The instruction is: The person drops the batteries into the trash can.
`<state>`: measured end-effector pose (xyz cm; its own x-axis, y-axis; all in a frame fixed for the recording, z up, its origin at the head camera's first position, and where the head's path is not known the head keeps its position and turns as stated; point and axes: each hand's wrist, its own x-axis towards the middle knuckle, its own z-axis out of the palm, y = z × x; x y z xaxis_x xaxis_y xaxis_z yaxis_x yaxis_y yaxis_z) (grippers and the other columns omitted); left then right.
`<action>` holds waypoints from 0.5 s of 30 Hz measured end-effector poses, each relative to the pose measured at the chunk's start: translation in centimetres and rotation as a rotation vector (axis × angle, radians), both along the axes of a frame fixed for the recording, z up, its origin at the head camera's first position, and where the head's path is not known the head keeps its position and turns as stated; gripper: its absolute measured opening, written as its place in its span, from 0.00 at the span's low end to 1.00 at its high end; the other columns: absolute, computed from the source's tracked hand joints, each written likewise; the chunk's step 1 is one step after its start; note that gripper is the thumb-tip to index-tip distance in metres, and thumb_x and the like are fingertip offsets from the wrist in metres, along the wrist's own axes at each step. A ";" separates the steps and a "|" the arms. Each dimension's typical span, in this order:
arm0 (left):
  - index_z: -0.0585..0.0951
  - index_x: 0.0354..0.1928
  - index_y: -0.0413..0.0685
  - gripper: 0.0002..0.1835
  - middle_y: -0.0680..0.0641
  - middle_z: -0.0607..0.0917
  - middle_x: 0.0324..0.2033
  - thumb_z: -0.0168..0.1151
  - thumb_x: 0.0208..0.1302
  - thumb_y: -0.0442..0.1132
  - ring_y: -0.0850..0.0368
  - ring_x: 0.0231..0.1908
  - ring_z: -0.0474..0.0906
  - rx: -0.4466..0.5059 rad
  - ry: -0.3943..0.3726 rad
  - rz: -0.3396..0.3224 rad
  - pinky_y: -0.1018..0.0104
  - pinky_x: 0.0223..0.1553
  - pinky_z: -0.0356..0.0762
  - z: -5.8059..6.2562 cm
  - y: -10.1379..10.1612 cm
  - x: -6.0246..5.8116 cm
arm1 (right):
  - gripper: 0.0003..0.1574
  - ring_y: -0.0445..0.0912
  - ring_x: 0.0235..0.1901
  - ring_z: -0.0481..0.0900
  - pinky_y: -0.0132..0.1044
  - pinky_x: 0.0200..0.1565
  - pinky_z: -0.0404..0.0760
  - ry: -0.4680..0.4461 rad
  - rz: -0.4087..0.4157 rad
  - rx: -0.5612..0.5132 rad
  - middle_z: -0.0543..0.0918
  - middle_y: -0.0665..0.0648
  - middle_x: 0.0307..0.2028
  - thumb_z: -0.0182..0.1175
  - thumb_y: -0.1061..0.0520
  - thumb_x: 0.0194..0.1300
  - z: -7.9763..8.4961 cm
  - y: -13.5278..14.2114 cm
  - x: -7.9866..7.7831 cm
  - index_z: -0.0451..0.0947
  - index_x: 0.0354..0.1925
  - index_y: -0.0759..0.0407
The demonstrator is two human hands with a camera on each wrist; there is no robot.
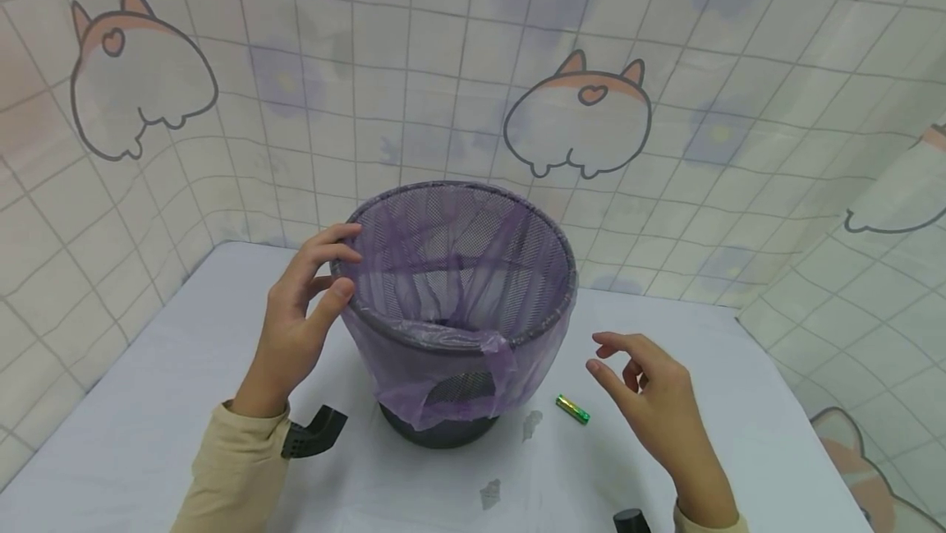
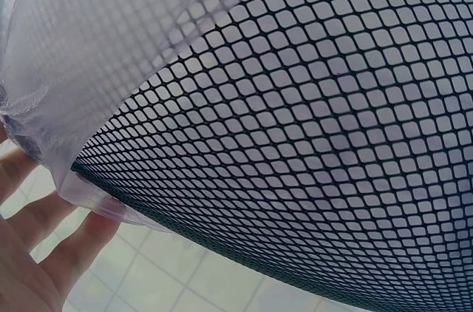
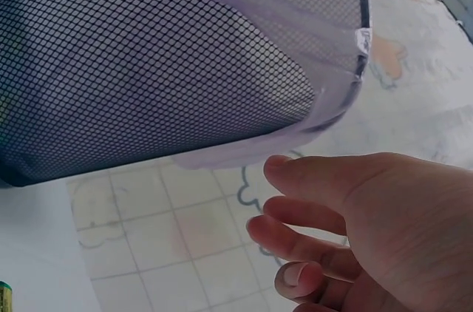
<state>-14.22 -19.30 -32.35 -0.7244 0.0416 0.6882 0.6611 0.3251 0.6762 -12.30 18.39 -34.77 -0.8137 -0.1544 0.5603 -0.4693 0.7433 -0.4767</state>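
Observation:
A black mesh wastebasket (image 1: pixel 464 389) stands upright, lined with a thin purple plastic bag (image 1: pixel 443 336) folded over its rim. My left hand (image 1: pixel 299 303) is at the left side of the rim, fingers spread and fingertips right at the bag's edge. In the left wrist view the left fingers (image 2: pixel 81 249) lie beside the folded-over plastic, outside the mesh. To the right of the basket, my right hand (image 1: pixel 654 397) hovers with loosely bent fingers and holds nothing. A green and gold battery (image 1: pixel 572 409) lies on the table between the basket and my right hand.
The white-covered table (image 1: pixel 414 500) bears two small grey marks in front of the basket. A tiled-pattern curtain (image 1: pixel 429 48) with cartoon animal outlines hangs behind and at both sides. Black wrist mounts (image 1: pixel 314 433) stick out from the sleeves.

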 end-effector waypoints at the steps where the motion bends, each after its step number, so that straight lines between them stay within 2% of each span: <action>1: 0.75 0.52 0.38 0.14 0.49 0.72 0.66 0.52 0.67 0.33 0.53 0.68 0.64 0.001 0.001 -0.001 0.70 0.52 0.71 0.0 0.0 0.0 | 0.20 0.37 0.20 0.63 0.24 0.24 0.61 -0.007 0.003 0.001 0.83 0.48 0.32 0.70 0.62 0.53 -0.1 0.0 0.0 0.82 0.46 0.53; 11: 0.75 0.52 0.38 0.14 0.49 0.72 0.66 0.52 0.67 0.33 0.53 0.68 0.64 0.004 -0.001 0.005 0.71 0.51 0.72 0.0 0.0 0.0 | 0.20 0.36 0.21 0.63 0.25 0.22 0.62 -0.024 0.029 0.006 0.83 0.48 0.33 0.70 0.62 0.54 -1.1 0.0 -0.3 0.82 0.46 0.52; 15: 0.75 0.52 0.38 0.14 0.48 0.72 0.66 0.52 0.66 0.33 0.53 0.68 0.64 0.005 -0.001 0.005 0.71 0.51 0.72 0.0 0.1 0.0 | 0.19 0.35 0.21 0.63 0.25 0.23 0.62 -0.051 0.009 0.027 0.83 0.47 0.32 0.71 0.60 0.54 -1.3 0.1 -0.4 0.82 0.46 0.51</action>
